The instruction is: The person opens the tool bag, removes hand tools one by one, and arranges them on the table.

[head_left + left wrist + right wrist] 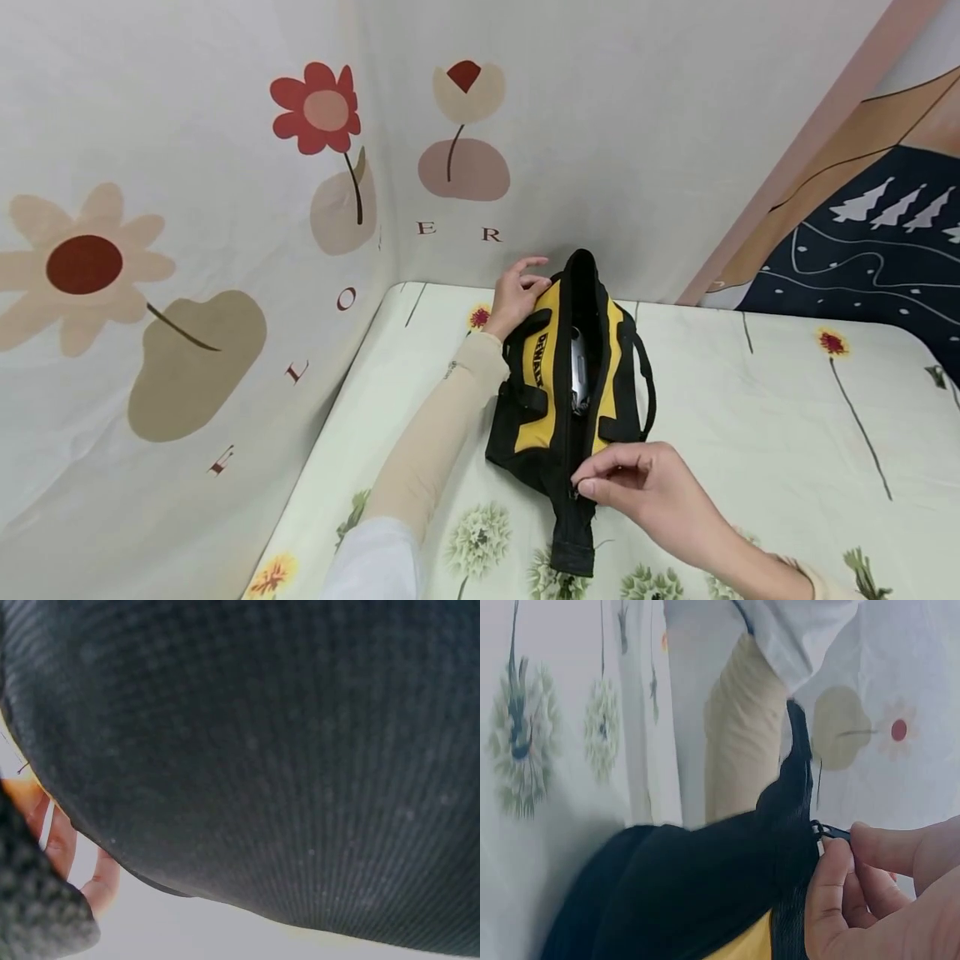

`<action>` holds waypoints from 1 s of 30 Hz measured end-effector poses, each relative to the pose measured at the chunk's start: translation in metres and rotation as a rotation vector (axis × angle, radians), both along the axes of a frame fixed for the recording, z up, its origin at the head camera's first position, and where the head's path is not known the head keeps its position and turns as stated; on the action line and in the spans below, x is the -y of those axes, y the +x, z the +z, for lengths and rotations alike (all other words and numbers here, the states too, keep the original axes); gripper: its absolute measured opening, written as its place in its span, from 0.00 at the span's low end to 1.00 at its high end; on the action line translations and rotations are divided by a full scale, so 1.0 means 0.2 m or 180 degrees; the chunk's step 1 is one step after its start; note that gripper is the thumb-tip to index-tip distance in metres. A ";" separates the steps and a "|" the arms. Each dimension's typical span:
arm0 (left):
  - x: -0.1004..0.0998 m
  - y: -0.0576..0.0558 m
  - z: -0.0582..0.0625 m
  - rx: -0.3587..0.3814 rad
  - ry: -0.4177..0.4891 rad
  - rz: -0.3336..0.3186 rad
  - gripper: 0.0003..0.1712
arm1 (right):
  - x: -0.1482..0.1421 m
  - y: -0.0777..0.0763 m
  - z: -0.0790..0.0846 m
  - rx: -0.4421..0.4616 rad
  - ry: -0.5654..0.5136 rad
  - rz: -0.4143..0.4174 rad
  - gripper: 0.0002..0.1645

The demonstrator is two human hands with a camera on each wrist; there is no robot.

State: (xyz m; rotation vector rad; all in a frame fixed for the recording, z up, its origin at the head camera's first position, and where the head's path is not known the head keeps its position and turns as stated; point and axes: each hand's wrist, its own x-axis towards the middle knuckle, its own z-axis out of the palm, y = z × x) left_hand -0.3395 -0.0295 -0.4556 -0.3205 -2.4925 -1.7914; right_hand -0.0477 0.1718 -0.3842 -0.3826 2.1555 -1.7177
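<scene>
A black and yellow DeWalt tool bag [536,429] lies lengthwise on the table, its top zipper undone along most of its length. Inside the opening a silver and black object [578,371] shows; its kind cannot be made out. At the near end, my right hand [648,492] pinches the zipper pull [837,833] between thumb and fingers. My left hand [517,293] rests against the bag's far left end, fingers loosely extended. Black fabric fills most of the left wrist view, with a few of the left fingers [61,844] showing past its edge.
A floral cloth [720,392] covers the table. Behind and to the left hang flower-printed curtains [187,150]. Black carry handles [647,387] stick out along the bag's sides, and a zipper end tab [573,550] reaches toward the near edge.
</scene>
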 end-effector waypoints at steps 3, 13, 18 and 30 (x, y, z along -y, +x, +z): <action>0.01 0.01 0.00 0.0001 0.0009 -0.0016 0.23 | -0.01 0.04 -0.02 0.0134 -0.0040 0.0121 0.07; 0.02 0.01 0.01 -0.0018 0.0076 -0.0132 0.23 | -0.03 0.08 -0.05 -0.0303 -0.0140 0.0318 0.06; 0.03 0.02 0.01 -0.0017 0.0074 -0.0196 0.23 | -0.04 0.06 -0.06 -0.0420 -0.0188 0.0302 0.06; 0.08 0.08 0.10 -0.0075 -0.0039 -0.0595 0.30 | -0.07 -0.08 -0.04 -0.1216 -0.0080 -0.0449 0.10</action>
